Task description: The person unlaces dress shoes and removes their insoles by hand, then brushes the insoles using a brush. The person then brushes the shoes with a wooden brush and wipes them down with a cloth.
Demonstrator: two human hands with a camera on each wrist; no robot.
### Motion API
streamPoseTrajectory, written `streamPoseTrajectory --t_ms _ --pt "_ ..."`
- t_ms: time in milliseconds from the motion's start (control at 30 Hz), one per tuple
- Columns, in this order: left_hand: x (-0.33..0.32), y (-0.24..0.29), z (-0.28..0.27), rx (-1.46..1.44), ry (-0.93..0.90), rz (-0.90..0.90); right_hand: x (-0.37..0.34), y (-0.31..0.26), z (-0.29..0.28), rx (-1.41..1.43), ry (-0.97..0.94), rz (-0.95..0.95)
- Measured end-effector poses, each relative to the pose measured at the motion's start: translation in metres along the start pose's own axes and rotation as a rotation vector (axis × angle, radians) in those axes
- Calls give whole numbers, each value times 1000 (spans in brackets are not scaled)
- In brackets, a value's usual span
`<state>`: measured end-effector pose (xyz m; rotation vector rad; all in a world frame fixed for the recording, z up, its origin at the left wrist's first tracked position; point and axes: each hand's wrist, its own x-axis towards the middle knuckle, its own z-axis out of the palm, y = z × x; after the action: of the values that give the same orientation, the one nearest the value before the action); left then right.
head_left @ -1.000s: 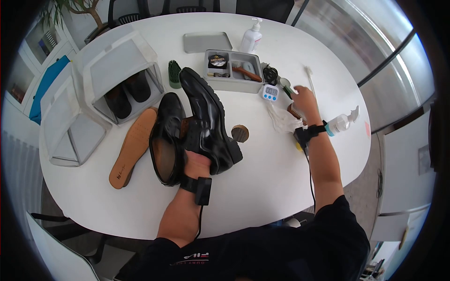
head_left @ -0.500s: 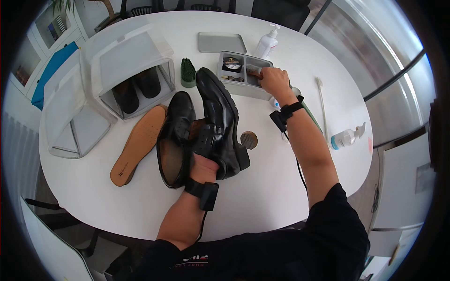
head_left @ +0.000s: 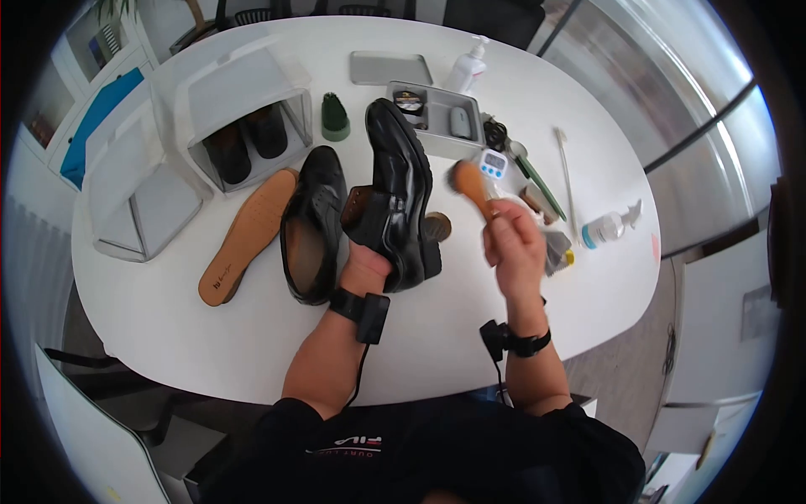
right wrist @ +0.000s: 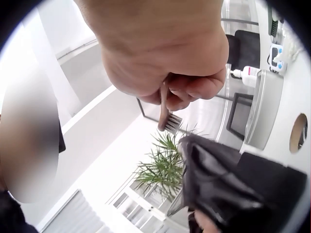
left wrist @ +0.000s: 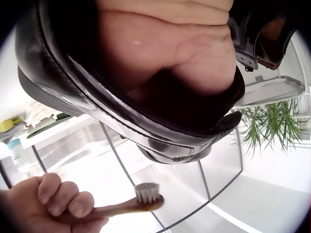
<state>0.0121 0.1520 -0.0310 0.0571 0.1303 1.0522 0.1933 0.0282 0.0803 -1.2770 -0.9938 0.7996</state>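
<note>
A glossy black shoe [head_left: 393,164] is raised on my left hand [head_left: 366,265], which reaches inside its opening; the fingers are hidden within. In the left wrist view the palm [left wrist: 170,48] fills the opening of the shoe [left wrist: 92,109]. My right hand [head_left: 514,244] grips the handle of a small wooden brush [head_left: 474,186], right of the shoe and apart from it. Pale bristles show on the brush [left wrist: 133,206] in the left wrist view, with the right hand's fingers [left wrist: 68,199] curled round the handle. The other black shoe [head_left: 311,223] stands just left of the held one.
A wooden insole [head_left: 249,237] lies left of the shoes, near a fabric box [head_left: 243,92] holding dark footwear. Beyond are a green brush [head_left: 334,122] and a grey tray [head_left: 449,144]. To the right lie a timer [head_left: 493,165], a long white-handled brush [head_left: 567,181] and a spray bottle [head_left: 606,228].
My right hand has gone from the right side of the table to the grey tray, taken hold of the wooden brush there and brought it back towards the raised shoe. The left hand stays inside the shoe.
</note>
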Motion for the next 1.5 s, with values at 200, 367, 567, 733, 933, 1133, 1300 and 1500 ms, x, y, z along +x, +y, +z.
streamPoseTrajectory --t_ms 200,367,567,733,933,1133,1300,1500 --pt "-32 -22 66 244 -5 -98 -41 -32 4 -653 -10 -562" --pt "-103 -56 104 543 66 -154 -61 -52 -25 -813 333 -678" --pt "-149 -69 53 755 32 95 -127 -18 -22 -554 -98 -499" --pt "-167 -71 42 767 116 35 -123 -11 -38 -753 147 -435" --pt "-161 -79 17 1089 20 291 -144 8 -34 -621 -74 -355" --pt "-171 -76 50 736 78 107 -140 25 -46 -731 80 -486" --pt "-181 -68 75 664 33 -17 -135 19 -55 -702 137 -489" --pt "-182 -74 56 831 172 67 -148 18 -45 -776 -78 -593"
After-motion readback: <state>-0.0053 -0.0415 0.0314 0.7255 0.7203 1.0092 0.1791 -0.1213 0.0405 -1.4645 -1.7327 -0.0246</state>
